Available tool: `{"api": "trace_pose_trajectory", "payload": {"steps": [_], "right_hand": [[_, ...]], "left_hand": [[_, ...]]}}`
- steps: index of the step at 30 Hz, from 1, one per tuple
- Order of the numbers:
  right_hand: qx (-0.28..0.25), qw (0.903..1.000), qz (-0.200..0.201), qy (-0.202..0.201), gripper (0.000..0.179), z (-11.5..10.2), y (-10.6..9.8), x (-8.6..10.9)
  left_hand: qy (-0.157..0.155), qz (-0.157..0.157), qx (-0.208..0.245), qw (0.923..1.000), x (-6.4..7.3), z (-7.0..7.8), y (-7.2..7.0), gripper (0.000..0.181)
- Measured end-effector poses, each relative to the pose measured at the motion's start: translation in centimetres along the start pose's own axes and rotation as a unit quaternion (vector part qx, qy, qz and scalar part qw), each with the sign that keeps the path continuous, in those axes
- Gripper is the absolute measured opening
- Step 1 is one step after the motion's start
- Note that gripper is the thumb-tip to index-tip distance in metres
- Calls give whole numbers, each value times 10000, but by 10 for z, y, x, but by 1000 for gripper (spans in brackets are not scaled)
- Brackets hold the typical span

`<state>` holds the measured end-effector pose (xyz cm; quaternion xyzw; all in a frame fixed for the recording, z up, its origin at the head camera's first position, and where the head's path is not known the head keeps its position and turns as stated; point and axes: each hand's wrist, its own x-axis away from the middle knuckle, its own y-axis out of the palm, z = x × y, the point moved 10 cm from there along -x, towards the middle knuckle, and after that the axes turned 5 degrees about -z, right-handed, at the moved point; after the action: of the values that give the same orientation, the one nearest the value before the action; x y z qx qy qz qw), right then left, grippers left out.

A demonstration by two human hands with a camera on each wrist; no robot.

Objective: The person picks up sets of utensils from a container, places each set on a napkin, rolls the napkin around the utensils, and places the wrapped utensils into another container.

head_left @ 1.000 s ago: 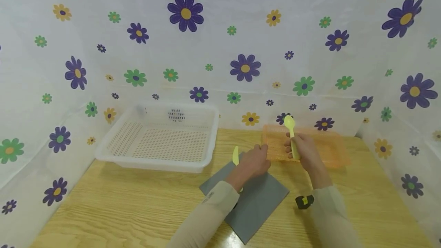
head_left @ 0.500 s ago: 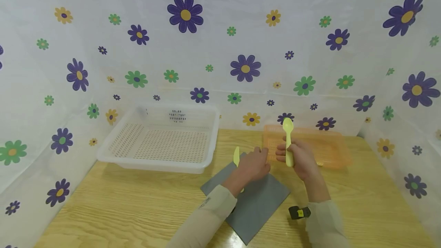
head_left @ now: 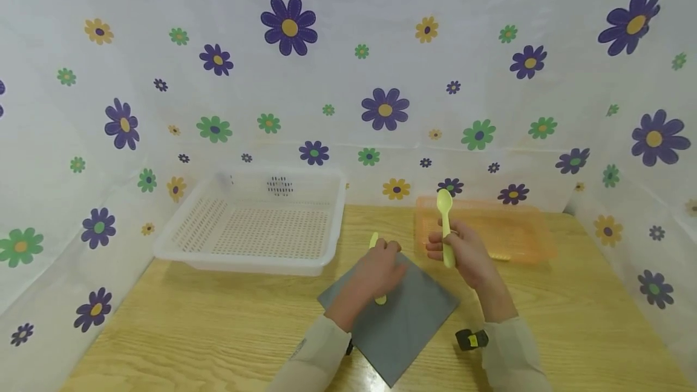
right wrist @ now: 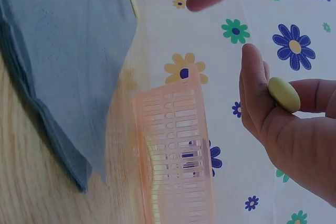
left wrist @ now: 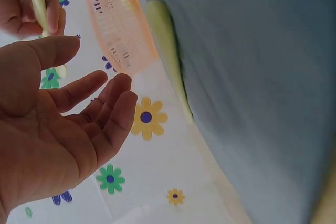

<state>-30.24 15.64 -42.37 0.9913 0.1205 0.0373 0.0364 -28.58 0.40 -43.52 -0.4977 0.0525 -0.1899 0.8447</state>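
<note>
Place: screened tabletop setting; home, lab or other could not be told. White flower-printed sheeting (head_left: 501, 98) enclosed the back and sides of a wood-grain table (head_left: 218, 331).

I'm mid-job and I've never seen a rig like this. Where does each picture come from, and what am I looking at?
There's no machine here: these are a person's two bare hands. The wide picture comes from a camera worn on the head, looking forward and down. The two close ones come from cameras on the wrists, each watching its own hand.

On the wooden table lies a folded gray cloth with a yellow knife on it. A white basket stands to the left and an orange basket to the right, before a flowered sheet.

The right hand holds a yellow spoon. The left hand hovers over the cloth, holding nothing.
</note>
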Motion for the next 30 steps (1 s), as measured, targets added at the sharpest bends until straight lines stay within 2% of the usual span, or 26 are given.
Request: {"api": "trace_pose_trajectory", "payload": {"steps": [6,12,16,20,24,30], "right_hand": [[-62,9998,-106,134,44,7,3,2],[131,9998,-3,145,44,7,2,7],[375,9992,-70,70,43,4,5,11],[588,9981,-195,-13,40,1,11,12],[869,9957,-318,78,42,1,18,13],[1244,9918,-251,131,38,3,26,12]], "left_hand": [[99,244,290,9992,22,-12,-7,33],[299,248,237,9990,39,-14,-16,34],[240,128,135,9995,48,-20,-20,31],[140,-38,92,9999,53,-27,-20,32],[89,-123,-7,9999,54,-33,-19,34],[46,-173,-313,9994,52,-39,-22,32]]}}
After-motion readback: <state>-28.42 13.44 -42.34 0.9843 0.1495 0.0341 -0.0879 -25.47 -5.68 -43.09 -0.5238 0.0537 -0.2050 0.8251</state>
